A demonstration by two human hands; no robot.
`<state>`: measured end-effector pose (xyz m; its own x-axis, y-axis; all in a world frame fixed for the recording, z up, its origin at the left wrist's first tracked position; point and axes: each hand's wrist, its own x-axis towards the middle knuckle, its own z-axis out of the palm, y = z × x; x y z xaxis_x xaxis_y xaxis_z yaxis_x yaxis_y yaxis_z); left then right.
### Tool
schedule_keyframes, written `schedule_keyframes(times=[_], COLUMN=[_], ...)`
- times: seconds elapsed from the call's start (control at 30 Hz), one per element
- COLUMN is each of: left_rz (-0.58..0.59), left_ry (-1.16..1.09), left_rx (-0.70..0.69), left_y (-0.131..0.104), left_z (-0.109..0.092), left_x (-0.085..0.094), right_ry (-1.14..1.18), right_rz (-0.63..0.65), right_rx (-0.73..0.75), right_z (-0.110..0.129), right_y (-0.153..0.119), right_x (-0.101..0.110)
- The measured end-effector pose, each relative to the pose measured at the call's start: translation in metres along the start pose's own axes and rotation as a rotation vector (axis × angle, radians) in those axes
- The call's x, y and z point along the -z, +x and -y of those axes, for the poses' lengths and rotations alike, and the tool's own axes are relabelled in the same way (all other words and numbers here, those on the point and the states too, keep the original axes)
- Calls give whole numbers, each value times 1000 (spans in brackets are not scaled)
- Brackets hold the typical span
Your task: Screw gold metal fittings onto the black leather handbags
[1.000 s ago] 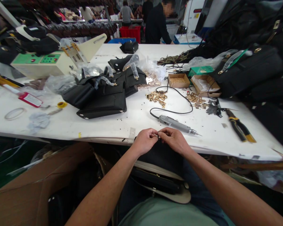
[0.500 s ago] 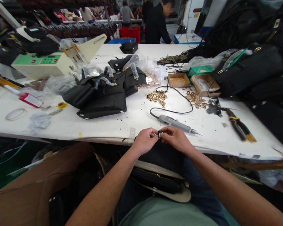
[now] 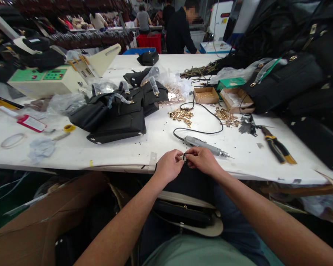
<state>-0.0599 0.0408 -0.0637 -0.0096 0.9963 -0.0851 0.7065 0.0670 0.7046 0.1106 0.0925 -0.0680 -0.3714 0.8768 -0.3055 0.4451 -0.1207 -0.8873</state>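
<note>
Right hand (image 3: pixel 202 159): centre of frame, thumb and forefinger pinching a small black piece (image 3: pixel 184 157). Left hand (image 3: pixel 169 165): just left of it, fingers curled, tips at or near the same piece; whether they grip it cannot be told. Black bag (image 3: pixel 192 183): lower centre, on the person's lap, beneath both hands. Step, as judged: fine fingertip positioning of the piece by the bag's far end. Next move, as judged: calls for a steady pinch and exact alignment. Grey corded driver (image 3: pixel 204 145): on the desk (image 3: pixel 122 155), beyond the right hand, untouched. Gold fittings (image 3: pixel 181 116): loose pile, centre, further up. Obscured: the piece's shape and any join to the bag, behind fingertips. Cut off: cardboard box (image 3: pixel 36 229), lower left; stacked bags (image 3: pixel 285 85), right edge, outlines merging in darkness.
</note>
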Motion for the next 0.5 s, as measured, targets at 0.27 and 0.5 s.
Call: schedule_keyframes(times=[0.27, 0.5], left_rz=[-47, 97], left_ry=[314, 475], left_rx=[-326, -487], left_y=[-7, -20], left_z=[3, 3], left_x=[4, 12], right_ry=[-204, -462], right_rz=[12, -92], right_rx=[-6, 186], right_z=[11, 6], right_y=[7, 9], right_x=[0, -4])
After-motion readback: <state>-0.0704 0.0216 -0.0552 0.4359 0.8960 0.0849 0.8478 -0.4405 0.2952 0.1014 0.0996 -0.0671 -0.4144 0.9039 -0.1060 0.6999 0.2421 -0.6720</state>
